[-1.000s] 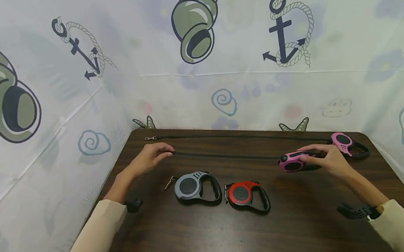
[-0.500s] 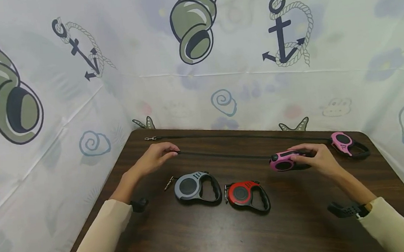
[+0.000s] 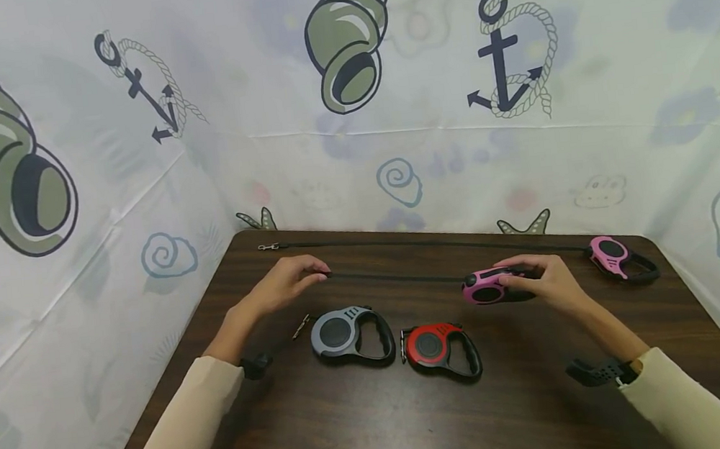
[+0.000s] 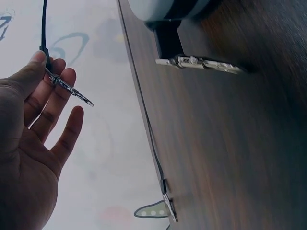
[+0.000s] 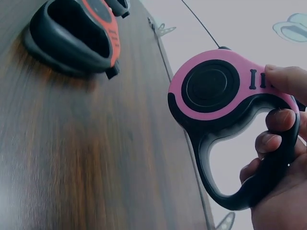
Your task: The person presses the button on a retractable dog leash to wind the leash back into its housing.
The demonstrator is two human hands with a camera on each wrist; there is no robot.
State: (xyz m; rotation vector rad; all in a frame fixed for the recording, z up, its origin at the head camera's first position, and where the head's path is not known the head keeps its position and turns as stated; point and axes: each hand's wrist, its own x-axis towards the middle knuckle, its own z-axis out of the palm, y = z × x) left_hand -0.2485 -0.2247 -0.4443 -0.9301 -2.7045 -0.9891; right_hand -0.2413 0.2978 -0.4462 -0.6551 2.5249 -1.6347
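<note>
Here, left hand (image 3: pixel 290 279) pinching black cord (image 3: pixel 398 277) beside its clip (image 4: pixel 72 89), right hand (image 3: pixel 548 282) curled round handle (image 5: pixel 234 201) of pink leash reel (image 5: pixel 213 86)

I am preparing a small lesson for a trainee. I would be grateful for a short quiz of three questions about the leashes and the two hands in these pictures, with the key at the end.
1. Multiple choice: what does the right hand grip?
a) the red leash
b) the gray leash
c) a pink leash

2. True or false: the left hand grips the handle of the gray leash.

3. Count: how many leashes lie on the table, held by no hand?

Key:
1. c.
2. False; it pinches the end of the cord drawn from the gripped pink leash.
3. Three: the gray leash, the red leash and the other pink leash.
</note>
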